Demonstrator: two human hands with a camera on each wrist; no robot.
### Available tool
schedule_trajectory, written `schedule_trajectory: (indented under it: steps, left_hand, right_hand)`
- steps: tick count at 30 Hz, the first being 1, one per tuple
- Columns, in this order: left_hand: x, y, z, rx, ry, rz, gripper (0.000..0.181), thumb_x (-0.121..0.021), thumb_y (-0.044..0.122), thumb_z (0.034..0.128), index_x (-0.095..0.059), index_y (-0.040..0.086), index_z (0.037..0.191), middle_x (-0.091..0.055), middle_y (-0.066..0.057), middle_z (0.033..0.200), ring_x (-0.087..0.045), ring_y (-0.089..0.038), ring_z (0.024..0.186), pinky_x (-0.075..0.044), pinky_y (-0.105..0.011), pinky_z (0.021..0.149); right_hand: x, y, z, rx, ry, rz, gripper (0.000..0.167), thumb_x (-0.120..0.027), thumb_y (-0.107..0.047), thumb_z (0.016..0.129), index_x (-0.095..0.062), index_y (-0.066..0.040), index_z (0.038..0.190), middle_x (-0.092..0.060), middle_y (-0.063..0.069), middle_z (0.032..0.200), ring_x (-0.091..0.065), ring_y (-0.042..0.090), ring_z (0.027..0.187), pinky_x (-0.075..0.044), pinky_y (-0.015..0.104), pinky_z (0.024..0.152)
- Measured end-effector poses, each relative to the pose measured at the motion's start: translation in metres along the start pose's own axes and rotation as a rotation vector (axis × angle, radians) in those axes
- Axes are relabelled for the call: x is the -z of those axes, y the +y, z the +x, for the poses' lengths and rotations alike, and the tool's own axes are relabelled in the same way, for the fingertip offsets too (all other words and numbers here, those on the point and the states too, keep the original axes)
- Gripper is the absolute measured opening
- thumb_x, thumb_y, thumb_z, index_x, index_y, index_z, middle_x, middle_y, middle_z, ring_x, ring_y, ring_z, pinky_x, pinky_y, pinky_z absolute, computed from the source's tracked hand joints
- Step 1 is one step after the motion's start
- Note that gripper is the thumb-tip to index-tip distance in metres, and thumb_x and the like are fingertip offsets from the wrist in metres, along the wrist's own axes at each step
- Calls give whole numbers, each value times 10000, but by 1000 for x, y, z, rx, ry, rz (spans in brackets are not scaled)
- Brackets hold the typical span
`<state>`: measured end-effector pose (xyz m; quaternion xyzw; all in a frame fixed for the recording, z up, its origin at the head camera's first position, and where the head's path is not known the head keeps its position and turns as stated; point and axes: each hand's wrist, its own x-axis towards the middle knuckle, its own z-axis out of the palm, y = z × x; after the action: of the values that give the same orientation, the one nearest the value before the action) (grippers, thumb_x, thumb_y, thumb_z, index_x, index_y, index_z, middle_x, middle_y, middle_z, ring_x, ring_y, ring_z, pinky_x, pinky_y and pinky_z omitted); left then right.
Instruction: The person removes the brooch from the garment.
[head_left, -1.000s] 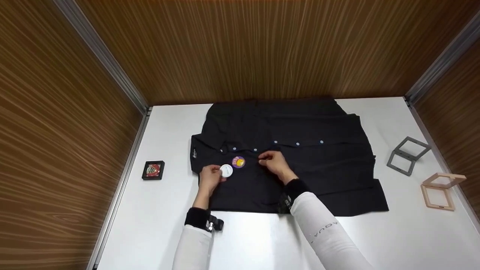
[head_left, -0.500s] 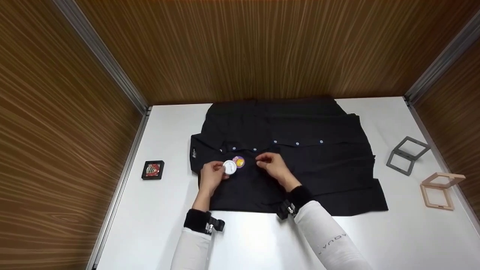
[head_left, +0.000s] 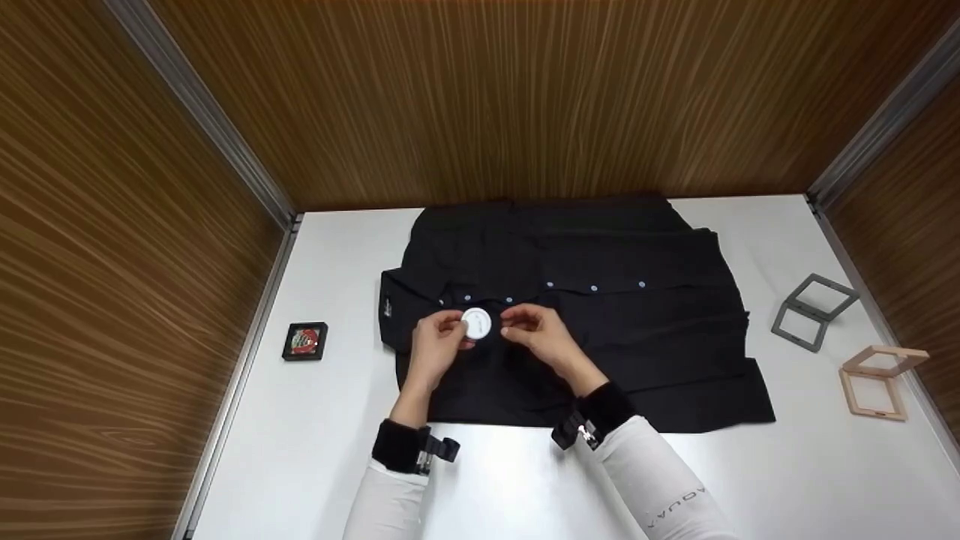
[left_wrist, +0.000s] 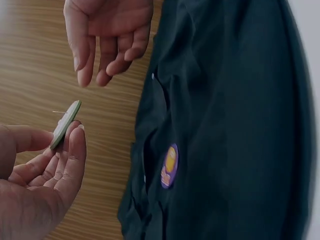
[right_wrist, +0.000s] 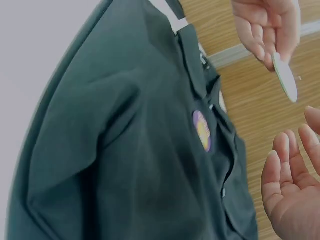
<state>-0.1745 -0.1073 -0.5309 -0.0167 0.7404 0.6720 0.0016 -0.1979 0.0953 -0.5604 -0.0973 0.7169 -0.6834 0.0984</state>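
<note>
My left hand point(head_left: 436, 346) pinches a round pin-back badge point(head_left: 477, 323) between thumb and fingers, white back facing up. In the left wrist view the badge shows a green edge, and a thin pin point(left_wrist: 59, 112) sticks out from its back. My right hand point(head_left: 546, 336) hovers just right of the badge, fingers loosely bent and holding nothing. Below both hands a black button-up shirt point(head_left: 660, 330) lies spread on the table, collar to the left. A purple and yellow badge point(right_wrist: 202, 131) sits on the shirt front; in the head view the held badge covers it.
At the left a small black case point(head_left: 305, 341) with a red item inside lies on the white table point(head_left: 255, 450). An opened grey frame case point(head_left: 814, 311) and an opened light-wood-coloured one point(head_left: 877, 382) stand at the right. Wood-grain panels point(head_left: 480, 105) enclose the table.
My left hand has carried the white-backed badge rightward and slightly up, over the purple badge. My right hand has moved a little left, narrowing the gap between the hands.
</note>
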Motion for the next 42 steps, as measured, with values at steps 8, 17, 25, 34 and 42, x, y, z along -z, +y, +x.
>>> schedule_trajectory:
  steps: [8, 17, 25, 34, 42]
  left_hand:
    - [-13, 2, -1, -42, -41, -40, 202, -598, -65, 920, -625, -153, 1100, -677, -239, 961, -702, -281, 728, -599, -358, 667]
    - [-20, 22, -8, -52, -86, -74, 205, -566, -109, 914, -606, -194, 1097, -652, -307, 981, -685, -439, 799, -588, -449, 725]
    - [-23, 38, -17, -74, -91, -68, 201, -573, -110, 912, -603, -200, 1090, -645, -301, 966, -698, -401, 782, -590, -436, 722]
    - [-26, 8, -2, -123, -65, 12, 182, -601, -91, 904, -636, -176, 1061, -674, -278, 931, -692, -416, 770, -596, -424, 682]
    - [-27, 4, 0, -165, -51, 55, 164, -634, -47, 894, -674, -127, 1033, -704, -177, 864, -705, -269, 715, -595, -307, 642]
  right_hand:
    - [-5, -20, -8, 38, -15, 40, 312, -692, 82, 842, -595, 159, 1129, -629, 249, 1013, -604, 205, 849, -515, 215, 732]
    - [-8, -43, -18, 69, 64, 36, 273, -708, 86, 820, -602, 171, 1057, -642, 156, 906, -597, 178, 804, -498, 204, 689]
    - [-9, -43, -17, 86, 119, 58, 246, -721, 100, 803, -613, 169, 1014, -633, 131, 865, -583, 180, 758, -478, 195, 637]
    - [-8, -27, -10, 42, 136, 100, 248, -721, 104, 804, -615, 155, 1022, -618, 110, 853, -565, 182, 758, -472, 199, 638]
    - [-7, -7, -2, 26, 172, 169, 235, -745, 105, 771, -639, 96, 981, -618, 77, 822, -569, 161, 738, -482, 204, 633]
